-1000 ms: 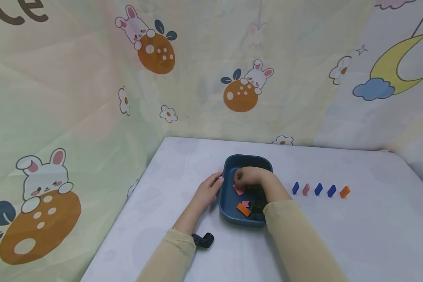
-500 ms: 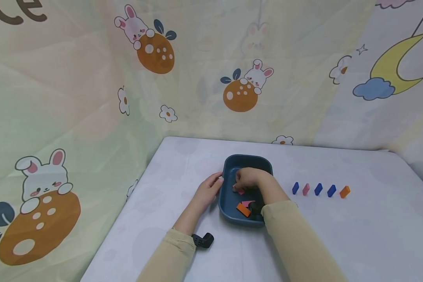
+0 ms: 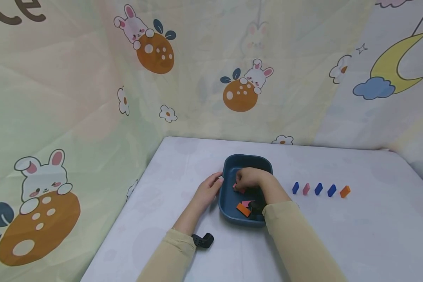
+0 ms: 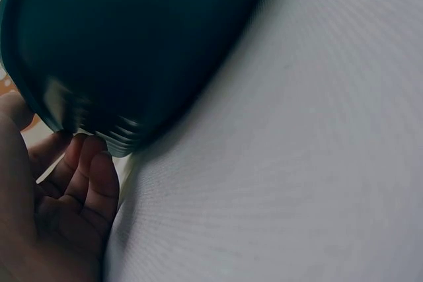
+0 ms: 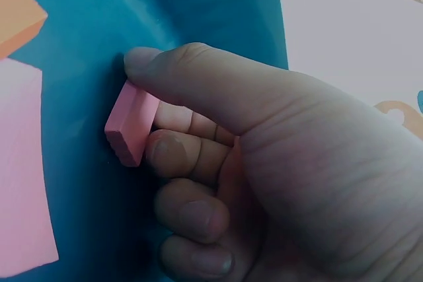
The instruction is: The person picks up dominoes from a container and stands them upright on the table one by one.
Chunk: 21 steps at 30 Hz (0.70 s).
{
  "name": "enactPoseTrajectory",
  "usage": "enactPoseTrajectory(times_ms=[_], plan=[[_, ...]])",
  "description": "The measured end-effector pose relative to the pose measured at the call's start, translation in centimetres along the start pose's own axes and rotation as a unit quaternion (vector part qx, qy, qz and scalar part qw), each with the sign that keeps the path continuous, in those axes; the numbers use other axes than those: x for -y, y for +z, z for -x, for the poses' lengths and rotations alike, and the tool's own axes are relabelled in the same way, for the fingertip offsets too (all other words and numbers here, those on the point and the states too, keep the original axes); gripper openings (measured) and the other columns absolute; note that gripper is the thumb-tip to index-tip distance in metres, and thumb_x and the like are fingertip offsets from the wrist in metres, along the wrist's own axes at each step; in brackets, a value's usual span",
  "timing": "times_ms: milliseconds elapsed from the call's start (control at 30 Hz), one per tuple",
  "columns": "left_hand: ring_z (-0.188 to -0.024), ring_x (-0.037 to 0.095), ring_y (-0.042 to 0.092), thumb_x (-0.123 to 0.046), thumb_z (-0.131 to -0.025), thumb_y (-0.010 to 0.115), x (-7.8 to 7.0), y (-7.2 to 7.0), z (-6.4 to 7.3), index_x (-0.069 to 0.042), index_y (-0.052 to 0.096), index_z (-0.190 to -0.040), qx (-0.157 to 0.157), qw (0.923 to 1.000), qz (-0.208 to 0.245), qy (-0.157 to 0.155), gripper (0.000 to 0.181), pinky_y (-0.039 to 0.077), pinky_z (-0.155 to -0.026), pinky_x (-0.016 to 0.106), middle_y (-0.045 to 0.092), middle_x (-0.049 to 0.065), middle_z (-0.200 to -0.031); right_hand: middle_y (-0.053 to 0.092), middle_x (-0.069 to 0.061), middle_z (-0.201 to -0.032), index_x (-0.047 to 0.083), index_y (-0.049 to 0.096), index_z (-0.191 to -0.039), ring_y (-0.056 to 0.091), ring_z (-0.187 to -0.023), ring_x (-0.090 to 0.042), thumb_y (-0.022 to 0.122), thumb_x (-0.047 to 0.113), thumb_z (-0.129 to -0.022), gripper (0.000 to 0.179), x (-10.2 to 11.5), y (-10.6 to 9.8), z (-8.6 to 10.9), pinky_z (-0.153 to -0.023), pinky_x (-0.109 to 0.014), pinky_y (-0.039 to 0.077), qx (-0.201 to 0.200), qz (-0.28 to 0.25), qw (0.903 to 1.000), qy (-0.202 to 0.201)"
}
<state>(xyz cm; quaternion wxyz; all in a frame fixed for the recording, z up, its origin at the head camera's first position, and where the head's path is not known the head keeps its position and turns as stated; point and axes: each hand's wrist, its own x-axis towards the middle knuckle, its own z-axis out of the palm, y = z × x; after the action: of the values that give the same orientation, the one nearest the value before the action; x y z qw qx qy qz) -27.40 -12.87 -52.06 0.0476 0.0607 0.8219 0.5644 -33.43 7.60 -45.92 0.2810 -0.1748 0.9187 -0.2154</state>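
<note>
A dark blue-green plastic tray stands on the white table. My left hand rests against its left side; in the left wrist view the fingertips touch the outer wall near the rim. Inside the tray, my right hand pinches a pink domino block between thumb and fingers. The other fingers are curled below it, touching no block that shows. Towards the tray's near end lie another pink domino block and an orange domino block. The right wrist hides part of the tray's floor.
Right of the tray, several domino blocks stand upright in a row: a blue one at the left end, a pink one, more blue, and an orange one at the right end. A printed cloth wall rises behind the table.
The right hand's fingers have closed on the pink block, which now sits tilted in the pinch. More of the other pink block shows beside the wrist. The left hand keeps its place.
</note>
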Motion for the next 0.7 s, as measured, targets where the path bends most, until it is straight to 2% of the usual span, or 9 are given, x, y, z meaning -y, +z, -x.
enactPoseTrajectory(times_ms=[167,300,467,567,700], plan=[[-0.095,0.017,0.061,-0.061,-0.096,0.048,0.1,-0.1,0.1,-0.033,0.053,-0.141,0.001,1.0000,0.001,-0.003,0.053,0.053,-0.085,0.036,0.066,-0.002,-0.117,0.066,-0.003,-0.080,0.014,0.065,-0.084,0.060,-0.077,-0.020,0.069,0.035,-0.091,0.022,0.2,-0.1,0.1,-0.067,-0.033,0.045,-0.007,0.013,0.9999,-0.005],[-0.096,0.016,0.061,-0.061,-0.096,0.048,0.1,-0.1,0.1,-0.034,0.053,-0.141,0.002,1.0000,0.004,-0.006,0.052,0.053,-0.086,0.036,0.066,-0.003,-0.120,0.066,-0.003,-0.080,0.015,0.063,-0.088,0.059,-0.078,-0.021,0.065,0.033,-0.093,0.020,0.6,-0.7,0.5,-0.069,-0.033,0.046,-0.035,0.016,0.9990,-0.024],[-0.095,0.017,0.061,-0.062,-0.096,0.048,0.1,-0.1,0.0,-0.034,0.053,-0.141,0.004,1.0000,0.003,-0.008,0.053,0.053,-0.085,0.034,0.066,-0.003,-0.119,0.067,-0.002,-0.083,0.015,0.059,-0.098,0.059,-0.083,-0.020,0.061,0.029,-0.094,0.014,0.5,-1.8,1.5,-0.075,-0.033,0.047,-0.060,-0.024,0.9963,-0.056],[-0.094,0.017,0.062,-0.062,-0.096,0.048,0.0,-0.1,-0.1,-0.034,0.052,-0.141,0.003,1.0000,-0.002,-0.007,0.054,0.053,-0.084,0.034,0.066,-0.003,-0.120,0.068,-0.002,-0.087,0.015,0.057,-0.104,0.059,-0.084,-0.022,0.060,0.026,-0.095,0.015,0.0,-2.5,2.4,-0.075,-0.033,0.049,-0.065,-0.061,0.9933,-0.074],[-0.094,0.016,0.062,-0.062,-0.096,0.048,0.0,0.0,-0.2,-0.034,0.052,-0.141,0.001,1.0000,-0.002,-0.007,0.053,0.054,-0.084,0.034,0.066,-0.004,-0.121,0.069,-0.006,-0.092,0.013,0.053,-0.109,0.059,-0.084,-0.022,0.060,0.022,-0.095,0.018,-0.9,-3.5,4.0,-0.075,-0.033,0.050,-0.084,-0.084,0.9869,-0.108]])
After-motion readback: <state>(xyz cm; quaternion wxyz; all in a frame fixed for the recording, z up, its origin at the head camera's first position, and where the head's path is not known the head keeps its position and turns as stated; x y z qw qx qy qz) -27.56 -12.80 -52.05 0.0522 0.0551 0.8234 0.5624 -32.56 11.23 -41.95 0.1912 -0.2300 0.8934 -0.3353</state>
